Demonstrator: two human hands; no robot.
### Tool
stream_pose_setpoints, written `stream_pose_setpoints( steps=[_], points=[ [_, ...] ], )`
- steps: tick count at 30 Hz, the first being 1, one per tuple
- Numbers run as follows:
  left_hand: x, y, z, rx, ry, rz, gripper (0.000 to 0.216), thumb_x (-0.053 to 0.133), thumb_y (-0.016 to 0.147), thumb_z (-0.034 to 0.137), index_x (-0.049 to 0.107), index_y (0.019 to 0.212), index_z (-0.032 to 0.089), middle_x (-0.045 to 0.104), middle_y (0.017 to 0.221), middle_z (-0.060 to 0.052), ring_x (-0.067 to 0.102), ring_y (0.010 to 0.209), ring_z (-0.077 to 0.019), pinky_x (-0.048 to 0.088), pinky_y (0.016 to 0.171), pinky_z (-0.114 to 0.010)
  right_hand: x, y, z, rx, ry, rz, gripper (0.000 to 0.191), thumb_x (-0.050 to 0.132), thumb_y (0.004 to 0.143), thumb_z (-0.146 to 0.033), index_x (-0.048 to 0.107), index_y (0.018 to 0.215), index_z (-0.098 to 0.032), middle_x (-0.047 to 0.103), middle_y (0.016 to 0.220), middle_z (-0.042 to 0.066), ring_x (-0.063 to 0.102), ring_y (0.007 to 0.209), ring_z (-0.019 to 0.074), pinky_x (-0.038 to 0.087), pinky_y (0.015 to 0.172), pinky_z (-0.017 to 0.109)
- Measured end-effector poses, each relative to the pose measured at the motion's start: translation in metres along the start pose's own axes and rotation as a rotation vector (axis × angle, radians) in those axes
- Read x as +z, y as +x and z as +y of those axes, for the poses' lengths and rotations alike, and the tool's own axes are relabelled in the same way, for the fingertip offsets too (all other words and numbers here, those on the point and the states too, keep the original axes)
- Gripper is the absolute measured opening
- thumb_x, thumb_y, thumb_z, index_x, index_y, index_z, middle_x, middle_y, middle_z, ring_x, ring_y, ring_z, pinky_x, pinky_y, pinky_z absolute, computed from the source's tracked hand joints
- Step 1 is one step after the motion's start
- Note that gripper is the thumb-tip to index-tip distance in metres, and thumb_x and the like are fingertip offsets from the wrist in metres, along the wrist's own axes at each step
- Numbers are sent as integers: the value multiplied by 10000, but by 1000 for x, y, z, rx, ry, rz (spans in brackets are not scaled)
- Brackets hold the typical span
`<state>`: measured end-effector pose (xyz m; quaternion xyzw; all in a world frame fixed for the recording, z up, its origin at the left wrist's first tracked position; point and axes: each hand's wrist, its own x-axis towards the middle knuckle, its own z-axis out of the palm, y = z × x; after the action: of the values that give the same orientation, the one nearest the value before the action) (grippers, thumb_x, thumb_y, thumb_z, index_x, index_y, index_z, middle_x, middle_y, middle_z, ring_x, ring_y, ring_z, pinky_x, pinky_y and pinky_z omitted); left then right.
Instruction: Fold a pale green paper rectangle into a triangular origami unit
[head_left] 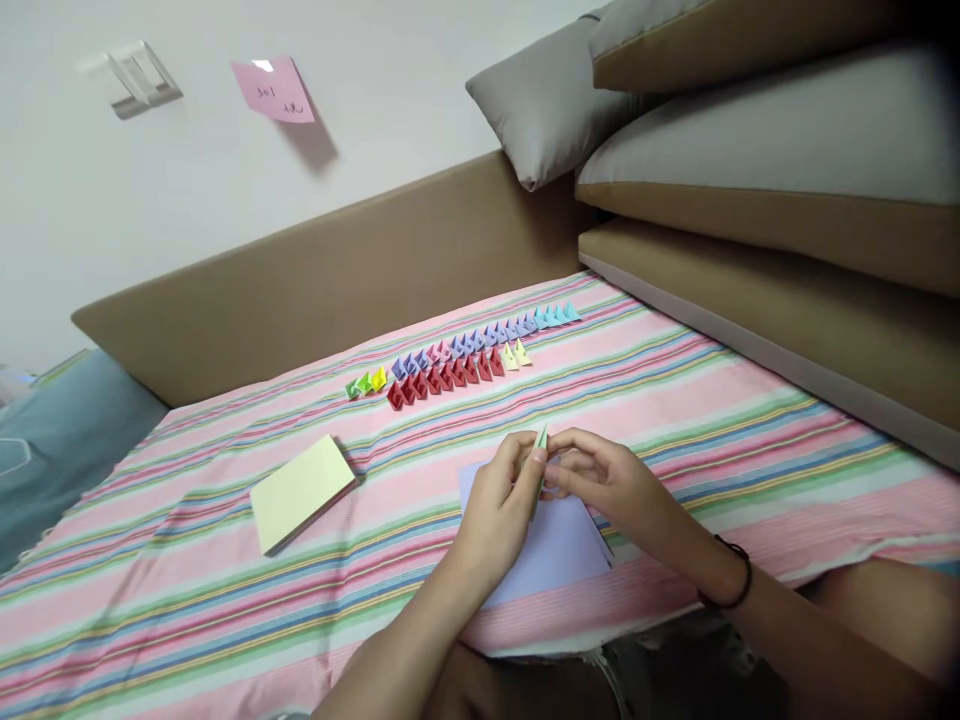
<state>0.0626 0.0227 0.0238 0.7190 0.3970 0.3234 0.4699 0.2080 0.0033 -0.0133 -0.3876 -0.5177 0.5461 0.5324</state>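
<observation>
Between my hands is a small piece of folded pale green paper (541,442), its pointed tip facing up. My left hand (504,490) pinches it, thumb along its side. On the other side, my right hand (596,468) has its fingers curled close to the paper; whether they grip it is hard to see. Beneath both hands lies a lilac sheet or pad (559,555). Farther back stand rows of small folded paper pieces: dark red ones (445,378), lilac and blue ones (487,338), and a few green and yellow ones (366,382).
A stack of pale yellow paper (304,492) lies to the left on the striped cloth (187,580). A brown backboard (337,270) runs along the wall. Cushions (765,150) are piled at the right. A pink note (271,90) is stuck near a switch (142,77).
</observation>
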Motion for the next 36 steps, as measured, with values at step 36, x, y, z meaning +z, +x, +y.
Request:
stream_pose_setpoints(
  steps=[36],
  points=[
    [-3, -3, -1, 76, 49, 200, 54, 618, 809, 161, 611, 863, 166, 591, 891, -17, 664, 637, -94, 542, 573, -200, 14, -2, 1, 34, -35, 315, 222, 676, 679, -221, 588, 883, -202, 619, 637, -50, 488, 462, 87, 385, 435, 208]
  ],
)
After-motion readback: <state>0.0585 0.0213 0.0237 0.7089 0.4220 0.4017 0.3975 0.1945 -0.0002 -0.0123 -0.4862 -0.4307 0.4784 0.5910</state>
